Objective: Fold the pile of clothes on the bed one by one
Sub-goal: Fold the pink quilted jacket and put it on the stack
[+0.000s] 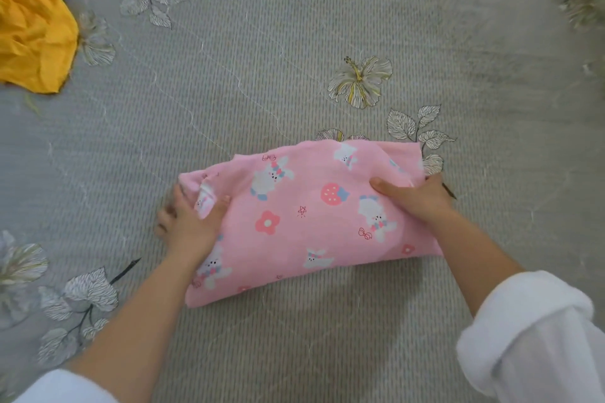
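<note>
Folded pink garment [311,216], middle of bed [294,42].
My left hand [190,219] and right hand [415,196] each grip an end, thumbs on top, so layers stay stacked; yellow cloth [32,26] waits far-left.

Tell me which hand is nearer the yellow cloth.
Left. The left hand grips the pink garment's left end, below and to the right of the yellow cloth. The right hand grips the garment's opposite end, farther away.

Garment [304,222] between left hand [191,226], right hand [417,198]
</note>
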Available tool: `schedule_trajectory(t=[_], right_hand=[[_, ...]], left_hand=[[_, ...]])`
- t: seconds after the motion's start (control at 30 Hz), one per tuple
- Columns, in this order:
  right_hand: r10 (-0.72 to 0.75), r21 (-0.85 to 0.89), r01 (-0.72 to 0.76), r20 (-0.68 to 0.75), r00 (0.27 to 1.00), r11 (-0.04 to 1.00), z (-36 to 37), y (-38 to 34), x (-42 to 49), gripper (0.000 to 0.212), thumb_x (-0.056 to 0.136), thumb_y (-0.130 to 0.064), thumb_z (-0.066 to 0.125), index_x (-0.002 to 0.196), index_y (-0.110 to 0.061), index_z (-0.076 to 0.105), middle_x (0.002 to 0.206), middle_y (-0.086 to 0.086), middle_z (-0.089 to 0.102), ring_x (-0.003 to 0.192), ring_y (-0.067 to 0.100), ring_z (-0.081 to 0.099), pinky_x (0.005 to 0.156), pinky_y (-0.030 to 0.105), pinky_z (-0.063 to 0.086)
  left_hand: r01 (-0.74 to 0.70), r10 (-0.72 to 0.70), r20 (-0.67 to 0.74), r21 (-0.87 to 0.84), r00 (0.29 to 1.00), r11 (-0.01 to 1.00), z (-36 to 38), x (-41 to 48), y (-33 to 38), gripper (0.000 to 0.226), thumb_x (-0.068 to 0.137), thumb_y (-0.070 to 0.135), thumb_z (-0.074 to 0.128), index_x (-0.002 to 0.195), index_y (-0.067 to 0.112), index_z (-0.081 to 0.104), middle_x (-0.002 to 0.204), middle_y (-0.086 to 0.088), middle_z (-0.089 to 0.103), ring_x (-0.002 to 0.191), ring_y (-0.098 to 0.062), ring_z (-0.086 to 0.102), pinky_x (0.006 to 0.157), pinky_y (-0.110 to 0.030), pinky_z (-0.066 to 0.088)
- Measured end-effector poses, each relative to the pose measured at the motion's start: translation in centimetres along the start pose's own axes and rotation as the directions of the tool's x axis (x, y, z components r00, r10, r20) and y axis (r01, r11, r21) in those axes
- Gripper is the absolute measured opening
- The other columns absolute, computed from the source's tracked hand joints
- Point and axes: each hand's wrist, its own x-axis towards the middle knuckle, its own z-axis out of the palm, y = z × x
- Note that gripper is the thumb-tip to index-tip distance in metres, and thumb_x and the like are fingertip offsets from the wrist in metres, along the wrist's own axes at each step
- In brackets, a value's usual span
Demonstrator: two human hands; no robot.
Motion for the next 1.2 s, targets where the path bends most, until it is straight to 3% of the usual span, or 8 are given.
schedule_trajectory(t=[0.1, 0.17, 0.23, 0.33, 0.43, 0.77, 1.0, 1.2], right_hand=[[-0.033, 0.06, 0.032, 0.012, 0.999, 0.998, -0.1, 1.3, -2.0, 0.074, 0.051, -0.063, 0.083, 0.105, -0.021, 0.056, 0.117, 0.005, 0.064, 0.093, 0.021, 0.059, 0.071, 0.027, 0.044], [-0.043, 0.05, 0.041, 0.023, 0.999, 0.998, -0.1, 2.9, -3.7, 0.07, 0.058, -0.063, 0.079, 0.109, -0.02, 0.059, 0.116, 0.006, 0.064, 0.097, 0.023, 0.06, 0.077, 0.031, 0.047], [-0.028, 0.059, 0.028, -0.012, 1.0, 0.998, -0.5, 4.4, -5.2, 0.076, 0.063, -0.064, 0.076, 0.116, -0.012, 0.059, 0.117, 0.01, 0.064, 0.107, 0.03, 0.06, 0.093, 0.046, 0.046], [-0.018, 0.098, 0.028, -0.098, 0.995, 0.995, -1.6, 5.8, -7.9, 0.071, 0.07, -0.058, 0.073, 0.116, -0.007, 0.057, 0.117, 0.016, 0.063, 0.108, 0.034, 0.059, 0.093, 0.049, 0.046], [0.018, 0.166, 0.012, -0.176, 0.984, 0.986, -3.7, 7.1, -12.1, 0.066, 0.072, -0.055, 0.073, 0.114, -0.006, 0.057, 0.115, 0.016, 0.063, 0.106, 0.034, 0.06, 0.085, 0.041, 0.048], [0.154, 0.497, 0.015, -0.298, 0.942, 0.868, -12.5, 16.0, -26.2, 0.052, 0.073, -0.045, 0.076, 0.105, -0.007, 0.06, 0.105, 0.011, 0.064, 0.093, 0.029, 0.059, 0.072, 0.034, 0.042], [0.242, 0.618, 0.054, -0.384, 0.891, 0.784, -19.0, 24.5, -31.0, 0.039, 0.074, -0.036, 0.074, 0.104, -0.015, 0.06, 0.097, 0.001, 0.063, 0.085, 0.023, 0.059, 0.064, 0.03, 0.041], [0.321, 0.694, 0.086, -0.435, 0.841, 0.715, -27.0, 34.3, -31.7, 0.034, 0.073, -0.036, 0.076, 0.097, -0.018, 0.06, 0.089, -0.004, 0.062, 0.073, 0.01, 0.057, 0.054, 0.024, 0.038]], left_hand=[[0.223, -0.207, 0.088, -0.282, 0.974, 0.933, -0.9, -1.3, -0.4, 0.09, 0.076, 0.049, 0.073, 0.144, 0.008, 0.029, 0.132, -0.011, 0.049, 0.114, -0.03, 0.053, 0.094, -0.042, 0.044], [0.278, -0.233, 0.172, -0.317, 0.957, 0.907, -1.7, -2.4, -0.8, 0.064, 0.079, 0.037, 0.071, 0.126, 0.0, 0.048, 0.1, -0.008, 0.061, 0.079, -0.022, 0.06, 0.062, -0.031, 0.046], [0.179, -0.129, 0.19, -0.276, 0.973, 0.944, -2.8, -3.5, -1.1, 0.047, 0.071, 0.037, 0.072, 0.1, 0.001, 0.062, 0.078, -0.004, 0.061, 0.064, -0.014, 0.056, 0.051, -0.026, 0.038], [0.013, 0.043, 0.21, -0.258, 0.977, 0.966, -4.5, -5.2, -0.3, 0.034, 0.066, 0.039, 0.072, 0.08, 0.01, 0.061, 0.076, -0.003, 0.064, 0.063, -0.013, 0.056, 0.053, -0.027, 0.04], [-0.109, 0.154, 0.205, -0.217, 0.967, 0.97, -6.4, -7.5, 1.7, 0.024, 0.081, 0.03, 0.072, 0.091, 0.014, 0.059, 0.08, 0.001, 0.063, 0.066, -0.009, 0.056, 0.052, -0.026, 0.039], [-0.425, 0.451, 0.303, -0.148, 0.84, 0.893, -9.9, -17.8, 8.1, 0.035, 0.079, 0.033, 0.073, 0.104, 0.012, 0.06, 0.093, -0.004, 0.063, 0.077, -0.02, 0.058, 0.063, -0.032, 0.04], [-0.55, 0.587, 0.408, -0.217, 0.7, 0.807, -5.6, -27.0, 12.4, 0.028, 0.079, 0.028, 0.074, 0.099, 0.014, 0.06, 0.088, -0.003, 0.064, 0.068, -0.006, 0.056, 0.054, -0.023, 0.039], [-0.648, 0.667, 0.47, -0.233, 0.578, 0.725, 2.2, -37.3, 17.5, 0.029, 0.079, 0.03, 0.073, 0.1, 0.013, 0.061, 0.085, -0.003, 0.064, 0.067, -0.012, 0.059, 0.053, -0.026, 0.038]])
